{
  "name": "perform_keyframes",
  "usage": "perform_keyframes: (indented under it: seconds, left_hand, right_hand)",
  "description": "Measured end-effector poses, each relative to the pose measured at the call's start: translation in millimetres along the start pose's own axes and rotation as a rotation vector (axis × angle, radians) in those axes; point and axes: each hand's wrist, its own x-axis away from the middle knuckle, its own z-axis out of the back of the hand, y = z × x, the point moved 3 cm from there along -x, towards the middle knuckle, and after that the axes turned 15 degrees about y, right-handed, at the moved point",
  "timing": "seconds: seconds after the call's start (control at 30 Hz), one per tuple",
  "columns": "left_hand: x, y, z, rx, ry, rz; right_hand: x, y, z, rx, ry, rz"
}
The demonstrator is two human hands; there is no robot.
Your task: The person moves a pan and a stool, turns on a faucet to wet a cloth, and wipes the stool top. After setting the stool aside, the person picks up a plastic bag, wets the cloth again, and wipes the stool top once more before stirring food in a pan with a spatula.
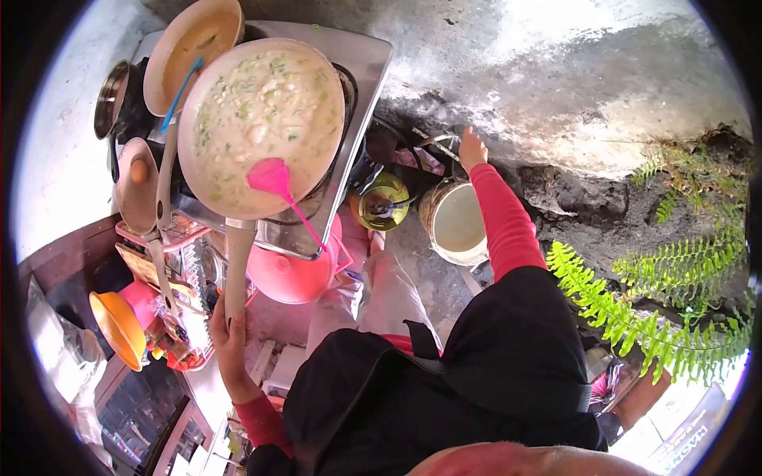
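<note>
My left hand (228, 339) is closed around the end of the beige handle (238, 266) of a wide pan. The pan (184, 151) sits on the stove and holds a pale, creamy soup (246, 103) with green pieces. A pink ladle (271, 176) rests in it, its thin handle hanging over the stove's edge. Out to the right, by the wall, my right hand (474, 151) is raised with its fingers curled; whatever is in them is too small to make out. Below that hand stands a bucket of cloudy water (460, 218).
The metal stove (369, 59) also bears a pan of orange-brown liquid (190, 55) with a blue utensil (189, 83). A small pan with an egg (139, 171), a pink lidded tub (290, 274), a dish rack (198, 293), a yellowish bowl (382, 198) and ferns (627, 317) surround me.
</note>
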Motion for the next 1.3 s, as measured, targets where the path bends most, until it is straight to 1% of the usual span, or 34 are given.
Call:
perform_keyframes:
  seconds: [0.03,0.17,0.27,0.33,0.43,0.5,0.53,0.57,0.6,0.67,0.7,0.73,0.77,0.8,0.87,0.93,0.97,1.0,1.03,1.1,1.13,1.2,1.27,1.3]
  left_hand:
    - [-0.4,-0.6,0.2,0.017,-0.011,0.01]
    - [0.0,4.3,-2.9,0.059,-0.034,0.022]
    - [0.6,4.5,-2.3,0.069,-0.023,0.032]
    - [0.7,-0.1,-0.4,0.048,-0.009,0.017]
    - [1.4,2.6,-0.7,0.018,0.026,-0.001]
    - [1.9,4.3,0.8,0.005,0.055,0.002]
    - [1.4,2.1,0.1,0.026,0.045,-0.02]
    - [1.3,2.3,-0.5,0.048,0.031,-0.041]
    - [1.6,5.3,-0.5,0.053,0.033,-0.04]
    - [2.7,13.4,-3.1,0.085,-0.044,-0.05]
    - [2.1,14.3,-0.4,0.096,-0.026,-0.054]
    - [0.1,13.0,-0.9,0.147,-0.094,-0.043]
    - [-0.7,12.0,-1.2,0.198,-0.161,-0.033]
    - [-0.5,13.4,0.4,0.212,-0.139,-0.041]
    - [1.5,16.2,-1.0,0.243,-0.151,-0.05]
    - [2.6,12.7,2.0,0.261,-0.116,-0.059]
    - [3.9,14.9,1.6,0.266,-0.131,-0.078]
    - [4.1,15.2,2.4,0.27,-0.147,-0.098]
    - [1.8,10.1,3.5,0.282,-0.157,-0.091]
    - [-1.6,1.8,3.7,0.293,-0.142,-0.113]
    - [-1.0,1.1,3.9,0.29,-0.143,-0.119]
    - [2.9,2.4,5.7,0.3,-0.118,-0.129]
    - [0.9,1.5,4.8,0.307,-0.107,-0.177]
    - [1.3,2.5,4.7,0.319,-0.102,-0.177]
  right_hand:
    - [-1.9,-1.7,2.0,0.03,-0.013,0.034]
    - [-9.8,-4.1,0.1,0.053,-0.036,0.013]
    - [-12.6,-3.5,-0.9,0.091,-0.008,0.001]
    - [-9.2,-4.1,-0.7,0.041,-0.044,-0.046]
    - [-8.1,-2.3,5.6,0.054,-0.093,-0.061]
    - [-8.9,-0.5,8.7,0.034,-0.063,-0.023]
    - [-6.7,-2.3,17.8,0.023,-0.045,0.003]
    - [-10.5,-2.7,24.9,-0.045,-0.121,-0.057]
    - [-10.4,-1.2,35.6,-0.042,-0.117,-0.053]
    - [-14.0,-9.9,73.6,-0.142,-0.1,-0.056]
    - [-15.1,-13.5,82.1,-0.132,0.025,0.012]
    - [-17.5,-21.9,93.1,-0.137,0.041,0.032]
    - [-13.5,-35.0,126.5,-0.345,0.227,0.125]
    - [-4.2,-47.6,167.0,-0.556,0.409,0.219]
    - [39.4,-103.4,298.6,-0.963,0.271,0.206]
    - [90.1,-146.7,386.4,-0.894,0.324,0.352]
    - [119.7,-168.5,425.6,-0.844,0.225,0.437]
    - [143.0,-187.8,448.8,-0.789,0.126,0.518]
    - [154.7,-202.2,447.7,-0.786,0.13,0.537]
    - [172.2,-227.3,431.7,-0.76,0.206,0.823]
    - [169.0,-233.2,420.0,-0.755,0.216,0.838]
    - [151.8,-251.8,398.4,-0.448,0.219,0.929]
    - [137.6,-273.2,412.4,-0.205,0.319,0.932]
    - [124.9,-280.6,413.7,-0.149,0.347,0.948]
